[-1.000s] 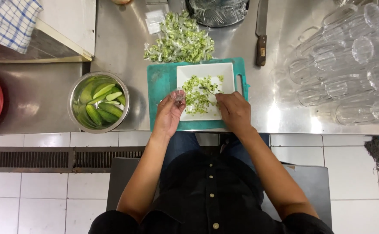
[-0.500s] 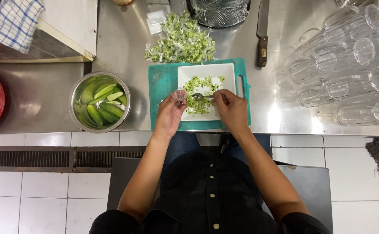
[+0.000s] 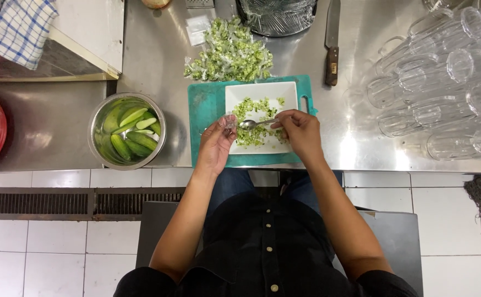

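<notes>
A white square plate (image 3: 240,93) of chopped green bits (image 3: 253,113) rests on a teal cutting board (image 3: 205,102). My right hand (image 3: 301,132) holds a metal spoon (image 3: 254,124) level over the plate, its bowl pointing left. My left hand (image 3: 216,144) pinches a small clear plastic bag (image 3: 229,122) right beside the spoon's bowl, at the plate's left edge.
A heap of small filled clear bags (image 3: 230,53) lies behind the board. A steel bowl of green wedges (image 3: 128,132) sits to the left. A knife (image 3: 332,44) lies at the back right, rows of upturned glasses (image 3: 444,82) further right, a checked cloth (image 3: 17,27) far left.
My right hand has picked up the spoon and brought it across the plate to the small bag in my left hand. My left hand stays at the plate's left edge.
</notes>
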